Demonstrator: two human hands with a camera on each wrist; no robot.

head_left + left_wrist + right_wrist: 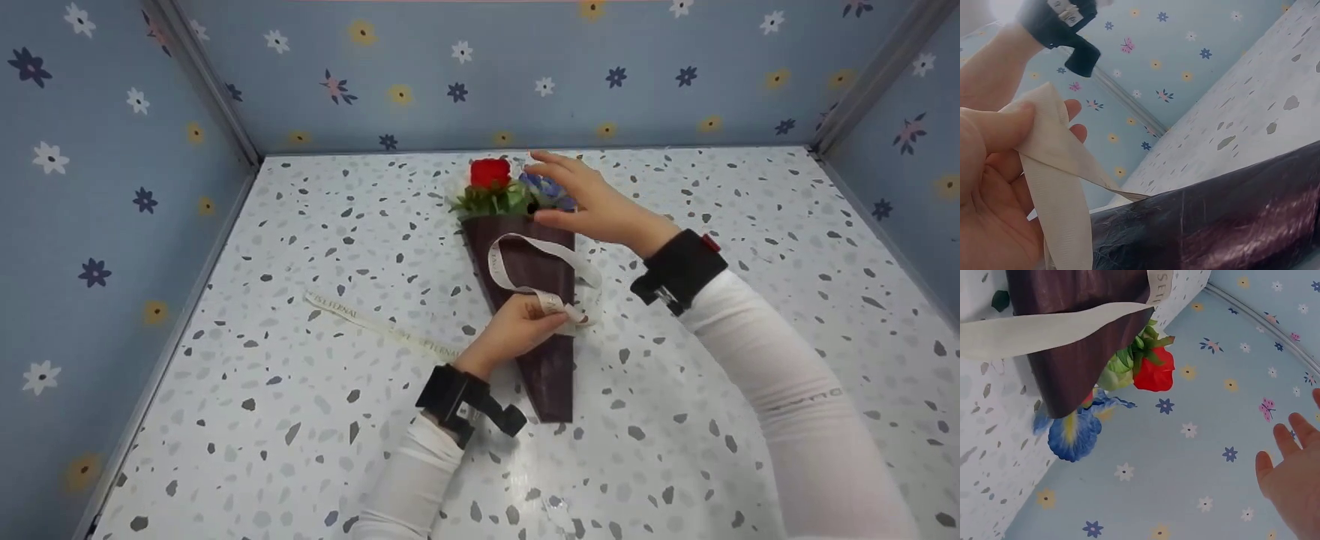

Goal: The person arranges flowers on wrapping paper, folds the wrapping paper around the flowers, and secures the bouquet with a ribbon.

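A bouquet in dark maroon wrapping [551, 375] lies on the table, its flower end toward the back wall. From its top show a red rose [490, 173], green leaves and a blue flower [1074, 433]. My left hand [517, 330] pinches a cream printed ribbon [1053, 135] between thumb and fingers over the wrapping's middle. One part of that ribbon loops up across the wrapping; another length [375, 324] trails left along the table. My right hand [592, 202], fingers spread and holding nothing, hovers by the blue flower at the bouquet's upper right.
The white speckled table [712, 420] is bordered at the back and sides by blue flower-patterned panels [427, 67]. Metal posts [214, 82] stand at the back corners. Each wrist wears a black camera mount [682, 270].
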